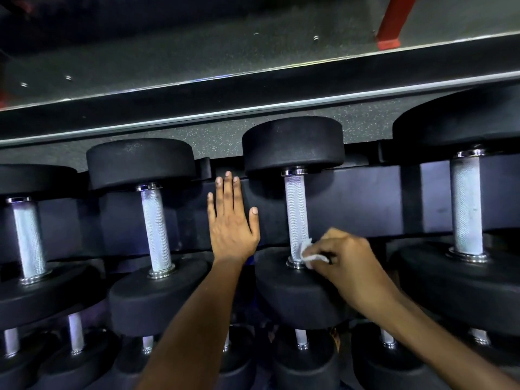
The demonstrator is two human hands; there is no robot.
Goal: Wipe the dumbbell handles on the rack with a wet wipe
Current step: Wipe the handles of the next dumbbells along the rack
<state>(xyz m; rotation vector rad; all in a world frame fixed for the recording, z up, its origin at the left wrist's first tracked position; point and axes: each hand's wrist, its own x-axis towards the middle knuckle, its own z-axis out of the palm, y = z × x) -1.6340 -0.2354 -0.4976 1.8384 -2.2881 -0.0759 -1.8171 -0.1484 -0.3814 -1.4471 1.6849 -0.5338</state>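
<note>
1. My right hand [342, 258] has its fingers curled around a crumpled white wet wipe [311, 253], pinching it against the lower end of a knurled metal dumbbell handle [296, 218].
2. The wipe touches the handle just above the chrome collar, where the handle meets the black head [298, 294] nearest me.
3. That dumbbell lies across the top tier of the rack [365, 204], its far head [292, 144] pointing away from me.
4. My left hand [232, 220] is flat and open, fingers straight and together, thumb spread out, palm against the dark rack surface between this dumbbell and the one to its left.
5. The handle of that left neighbour [156, 229] is near my left hand but not touching it.
6. Another dumbbell handle [465, 204] stands well to the right of my right hand, and one more [28, 237] lies at the far left edge.
7. Below my forearms a lower tier [301, 339] holds more dumbbells, only partly in view.
8. Beyond the rack runs speckled dark floor [213, 139].
</note>
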